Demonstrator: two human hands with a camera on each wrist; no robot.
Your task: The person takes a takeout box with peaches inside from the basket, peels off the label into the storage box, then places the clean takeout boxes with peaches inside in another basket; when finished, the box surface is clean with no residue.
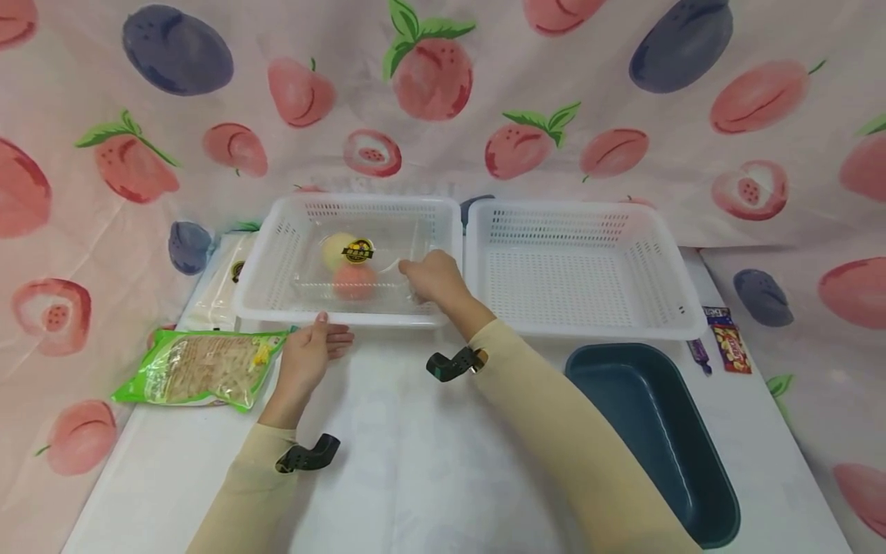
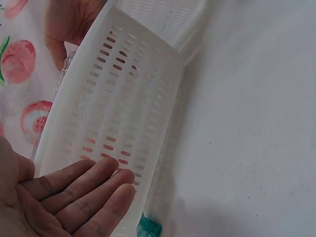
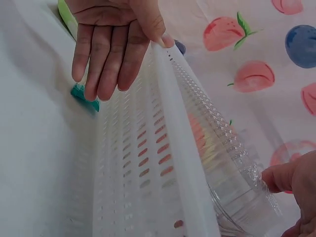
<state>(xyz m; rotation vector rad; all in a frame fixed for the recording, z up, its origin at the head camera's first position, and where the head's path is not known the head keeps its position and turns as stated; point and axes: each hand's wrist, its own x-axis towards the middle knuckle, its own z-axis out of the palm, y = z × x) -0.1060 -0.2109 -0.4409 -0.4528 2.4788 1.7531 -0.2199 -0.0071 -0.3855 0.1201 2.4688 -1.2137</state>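
Observation:
A clear plastic fruit box with a round black-and-yellow label sits in the left white basket. Beneath its transparent top show a pale yellow round piece and a pinkish-orange one. My right hand pinches the box's right edge, with part of the hand inside the basket. At the basket's front wall, my left hand has its fingers straight and palm turned toward the right. Its thumb is right at the rim, while the fingers lie along the outside of the perforated wall.
A second white basket stands to the right, with a dark teal tray in front. Small snack packets lie at the far right. On the left are a green-edged food bag and a white bag.

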